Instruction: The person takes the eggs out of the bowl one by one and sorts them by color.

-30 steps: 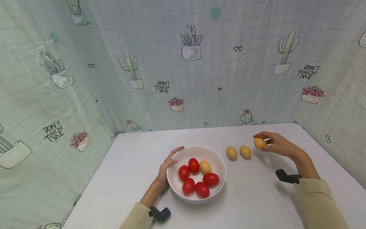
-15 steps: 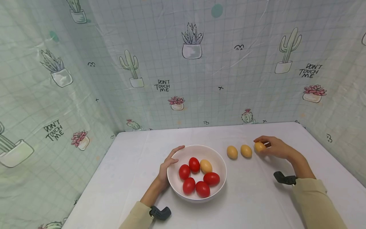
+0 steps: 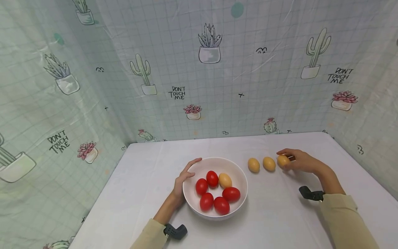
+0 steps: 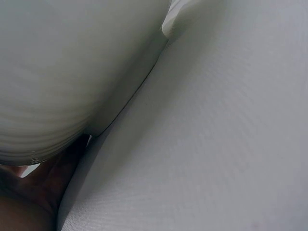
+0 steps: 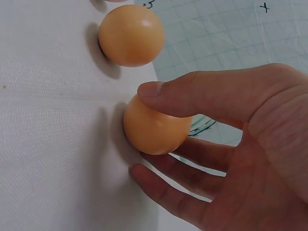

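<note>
A white bowl [image 3: 215,218] holds several red eggs [image 3: 222,205] and one yellow egg [image 3: 225,180]. My left hand [image 3: 181,185] holds the bowl at its left side, with the thumb at the rim and the fingers along the outer wall. In the left wrist view, the bowl's wall hides most of that hand [image 4: 43,187]. Over on the right, my right hand [image 3: 303,162] pinches another yellow egg [image 3: 283,161], which sits at the table surface. The right wrist view shows the thumb on top of this egg [image 5: 156,127] and fingers beneath it.
Two more yellow eggs, a nearer one [image 3: 268,164] and a farther one [image 3: 253,165], lie in a row between the right hand and the bowl. A white cloth covers the table [image 3: 273,214]. Behind it hangs a cactus-print curtain [image 3: 217,86].
My right hand has lowered the yellow egg to the table, into line with the other two. The left hand stays at the bowl.
</note>
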Tool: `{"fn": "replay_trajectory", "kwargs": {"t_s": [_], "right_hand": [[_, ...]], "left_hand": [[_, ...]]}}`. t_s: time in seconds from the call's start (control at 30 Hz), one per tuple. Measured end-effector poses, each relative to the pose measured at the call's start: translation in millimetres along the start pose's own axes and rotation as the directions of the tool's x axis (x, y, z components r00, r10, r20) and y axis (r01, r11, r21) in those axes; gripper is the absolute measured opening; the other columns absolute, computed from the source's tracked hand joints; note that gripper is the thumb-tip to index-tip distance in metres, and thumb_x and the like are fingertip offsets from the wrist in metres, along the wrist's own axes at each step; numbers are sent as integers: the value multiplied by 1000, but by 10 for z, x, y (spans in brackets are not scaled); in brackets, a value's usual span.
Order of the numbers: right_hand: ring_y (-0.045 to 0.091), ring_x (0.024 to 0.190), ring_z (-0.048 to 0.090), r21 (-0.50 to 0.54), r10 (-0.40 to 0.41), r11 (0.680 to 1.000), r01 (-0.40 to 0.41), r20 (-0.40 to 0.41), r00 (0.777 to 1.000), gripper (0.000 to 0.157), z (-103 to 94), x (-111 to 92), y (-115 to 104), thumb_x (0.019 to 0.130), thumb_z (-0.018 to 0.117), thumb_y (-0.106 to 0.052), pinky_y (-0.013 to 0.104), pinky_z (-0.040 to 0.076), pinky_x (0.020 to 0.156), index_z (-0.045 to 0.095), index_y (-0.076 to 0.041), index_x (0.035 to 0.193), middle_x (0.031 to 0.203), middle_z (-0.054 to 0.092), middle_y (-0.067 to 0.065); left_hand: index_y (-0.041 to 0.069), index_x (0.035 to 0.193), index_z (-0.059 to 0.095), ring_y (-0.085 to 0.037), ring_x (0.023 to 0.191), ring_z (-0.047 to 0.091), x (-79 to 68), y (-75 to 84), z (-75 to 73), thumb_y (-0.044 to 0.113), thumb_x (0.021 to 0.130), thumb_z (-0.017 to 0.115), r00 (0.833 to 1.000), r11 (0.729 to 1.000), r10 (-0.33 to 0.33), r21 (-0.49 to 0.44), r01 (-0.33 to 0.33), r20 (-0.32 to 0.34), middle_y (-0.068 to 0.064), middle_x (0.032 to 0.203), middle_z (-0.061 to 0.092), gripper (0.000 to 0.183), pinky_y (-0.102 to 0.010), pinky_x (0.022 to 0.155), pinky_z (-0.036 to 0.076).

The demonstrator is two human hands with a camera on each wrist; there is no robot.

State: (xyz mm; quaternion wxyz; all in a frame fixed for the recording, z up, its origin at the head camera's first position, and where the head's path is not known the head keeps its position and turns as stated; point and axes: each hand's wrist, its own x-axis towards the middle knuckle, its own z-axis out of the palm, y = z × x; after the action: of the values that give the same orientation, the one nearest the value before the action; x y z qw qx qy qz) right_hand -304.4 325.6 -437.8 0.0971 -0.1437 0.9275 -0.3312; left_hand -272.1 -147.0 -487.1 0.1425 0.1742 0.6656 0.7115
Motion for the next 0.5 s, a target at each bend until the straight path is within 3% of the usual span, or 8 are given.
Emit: {"fn": "replay_trajectory", "kwargs": {"t_s": [0.2, 0.5], "right_hand": [[40, 116, 63, 3, -9, 1000, 9, 6, 1000, 61, -26, -11, 9, 89, 72, -18, 43, 54, 90, 53, 6, 142, 136, 60, 31], [51, 123, 59, -2, 19, 1000, -19, 13, 1000, 66, -49, -29, -22, 89, 74, -21, 61, 53, 96, 50, 7, 144, 140, 55, 36]], "left_hand": [[24, 162, 30, -26, 147, 44, -14, 28, 17, 27, 98, 27, 1000, 1000, -3, -8, 3, -1, 0, 160, 43, 64, -33, 115, 45], [27, 161, 32, -24, 147, 43, -13, 18, 8, 27, 98, 27, 1000, 1000, -8, -5, 8, -2, 2, 160, 42, 63, -34, 116, 44]]}}
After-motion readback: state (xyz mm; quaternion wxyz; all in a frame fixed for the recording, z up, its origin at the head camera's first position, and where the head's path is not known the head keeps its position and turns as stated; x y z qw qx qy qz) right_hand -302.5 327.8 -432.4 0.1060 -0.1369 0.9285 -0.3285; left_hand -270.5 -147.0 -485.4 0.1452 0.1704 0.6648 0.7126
